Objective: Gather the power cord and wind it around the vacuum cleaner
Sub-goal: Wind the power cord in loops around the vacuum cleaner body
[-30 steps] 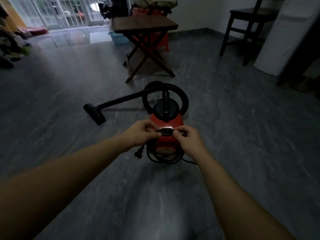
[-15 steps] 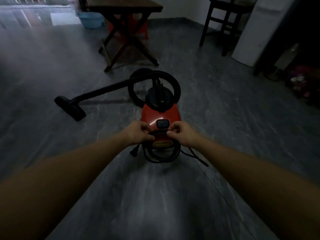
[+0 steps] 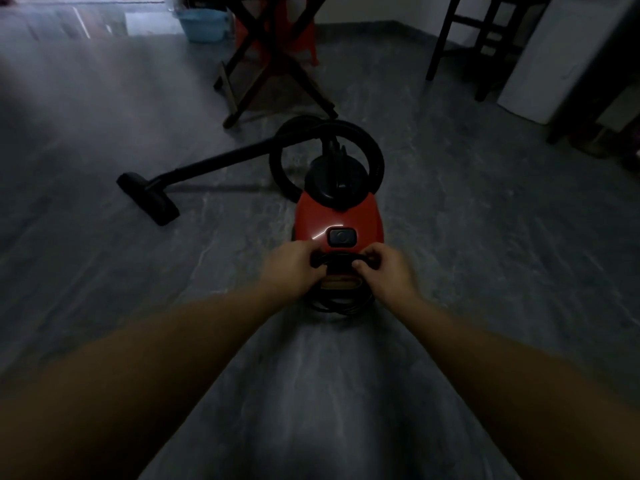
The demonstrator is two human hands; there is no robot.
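Gripping the power cord (image 3: pixel 341 260) from both sides, the left hand (image 3: pixel 294 268) and the right hand (image 3: pixel 384 271) sit at the near end of the vacuum cleaner (image 3: pixel 337 216), fingers curled round the black strand that runs between them. The left hand holds it at the left of the red body and the right hand at the right. The short stretch of cord between them lies across the near top of the machine, just near of its dark button (image 3: pixel 342 237). More loops of the cord hang around the near end beneath the hands, low by the floor (image 3: pixel 485 254); whether they touch it cannot be told. The vacuum cleaner stands on the grey floor in the middle of the scene. Its black hose (image 3: pixel 375 157) curls in a ring over the far end, and the wand (image 3: pixel 214 161) runs off to the left to the floor head (image 3: pixel 149 199), which lies on the floor. Farther off stand a folding table (image 3: pixel 275 51), a blue basin (image 3: pixel 202 24) to its left and a dark chair (image 3: pixel 440 39) at the far right.
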